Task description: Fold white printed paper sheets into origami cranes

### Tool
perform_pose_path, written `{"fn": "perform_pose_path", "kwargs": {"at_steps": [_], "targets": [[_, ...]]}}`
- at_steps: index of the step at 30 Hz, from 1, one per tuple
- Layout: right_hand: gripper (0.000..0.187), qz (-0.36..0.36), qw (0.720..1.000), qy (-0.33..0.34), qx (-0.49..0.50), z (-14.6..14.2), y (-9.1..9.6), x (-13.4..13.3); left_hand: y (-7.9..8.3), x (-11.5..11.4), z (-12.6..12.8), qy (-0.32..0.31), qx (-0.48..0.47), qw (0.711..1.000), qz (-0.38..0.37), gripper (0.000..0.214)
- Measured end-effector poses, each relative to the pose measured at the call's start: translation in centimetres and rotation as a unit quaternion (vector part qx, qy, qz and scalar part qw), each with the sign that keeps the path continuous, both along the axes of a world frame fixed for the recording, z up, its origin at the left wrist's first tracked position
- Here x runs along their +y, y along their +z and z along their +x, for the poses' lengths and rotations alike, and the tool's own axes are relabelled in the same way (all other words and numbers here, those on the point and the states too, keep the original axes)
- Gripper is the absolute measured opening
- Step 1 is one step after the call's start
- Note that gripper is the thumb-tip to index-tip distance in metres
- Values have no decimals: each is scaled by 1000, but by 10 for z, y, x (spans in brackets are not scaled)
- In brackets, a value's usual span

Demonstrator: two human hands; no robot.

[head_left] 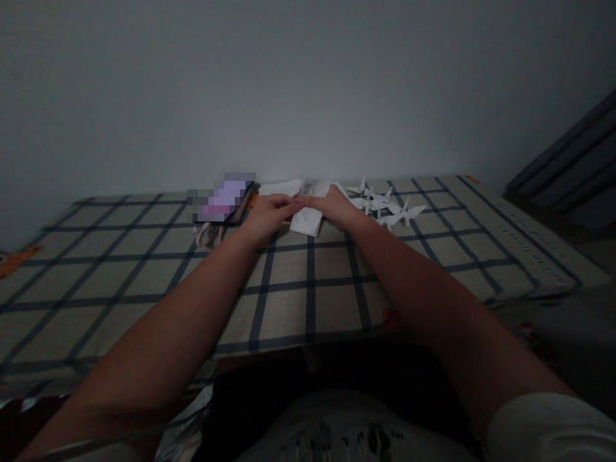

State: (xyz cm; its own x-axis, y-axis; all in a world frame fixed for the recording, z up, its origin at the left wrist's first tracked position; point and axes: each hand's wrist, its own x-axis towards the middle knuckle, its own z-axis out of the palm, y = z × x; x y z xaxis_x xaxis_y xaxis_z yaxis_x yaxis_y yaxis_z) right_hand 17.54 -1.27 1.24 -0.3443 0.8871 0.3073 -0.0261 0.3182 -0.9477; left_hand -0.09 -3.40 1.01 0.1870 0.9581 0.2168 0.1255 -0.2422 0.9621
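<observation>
A folded piece of white paper [307, 222] is between my hands, near the far side of the table, with its lower end pointing toward me. My left hand [267, 213] pinches its left side with thumb and fingers together. On the other side my right hand [335, 206] closes over the paper's upper right, its fingertips meeting those of the left. The fine folds under the fingers are hidden. Just behind lie white sheets with print [282, 188], partly covered by the hands. Several white folded paper cranes [380, 202] sit close to the right of my right hand.
A phone-like device with a blurred, bright screen [225, 199] leans left of my left hand, a pale cord [206, 236] beside it. A checked cloth [289, 308] covers the table. The grey wall [308, 96] rises behind, and a dark ridged object [572, 160] stands at right.
</observation>
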Motion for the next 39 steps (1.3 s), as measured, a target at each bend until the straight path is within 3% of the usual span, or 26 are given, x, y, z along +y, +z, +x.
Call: {"fn": "perform_pose_path", "kwargs": {"at_steps": [15, 21, 25, 30, 35, 39], "targets": [[30, -27, 996, -68, 42, -9, 2, -5, 7, -4, 0, -16, -20, 999, -23, 35], [29, 34, 991, -123, 42, 2, 5, 4, 5, -2, -2, -35, 49, 998, 7, 35], [28, 31, 987, -153, 50, 12, 5, 15, 0, 1, -2, -13, 75, 997, 27, 32], [30, 20, 989, -130, 63, 13, 2, 19, 0, 0, 0, 23, 19, 1000, -8, 29], [43, 8, 994, -88, 65, 8, 4, 12, -1, 1, -2, 15, 30, 999, -24, 29], [40, 31, 998, -49, -20, 8, 1, 10, -5, 5, -3, 21, 45, 999, -8, 32]]}}
